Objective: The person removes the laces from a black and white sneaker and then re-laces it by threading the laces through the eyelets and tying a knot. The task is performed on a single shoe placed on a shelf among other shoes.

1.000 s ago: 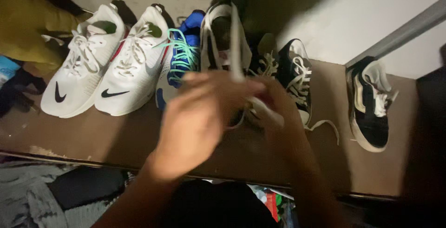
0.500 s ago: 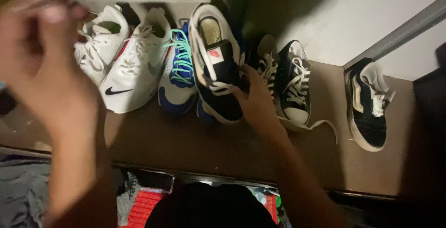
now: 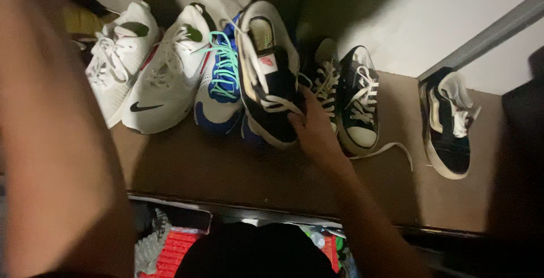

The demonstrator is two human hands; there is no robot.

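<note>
My right hand (image 3: pixel 314 128) grips the side of a black sneaker with cream trim and white laces (image 3: pixel 269 80), which lies tilted on top of the shoe row on a brown shelf (image 3: pixel 226 170). My left arm (image 3: pixel 51 142) fills the left edge as a close blur, raised toward the top left. Its hand is too blurred to make out. Under and beside the held shoe is a blue and white sneaker with teal laces (image 3: pixel 218 94). A pair of black canvas shoes (image 3: pixel 360 105) touches my right hand's far side.
Two white sneakers (image 3: pixel 141 80) stand at the left of the row. A lone black and cream shoe (image 3: pixel 447 122) sits apart at the right. A loose white lace (image 3: pixel 391 148) trails on the shelf. A red object (image 3: pixel 175 249) lies below the shelf edge.
Both hands were together on the black sneaker's lace. My left arm then swung up and left, close to the camera. My right hand stays on the shoe.
</note>
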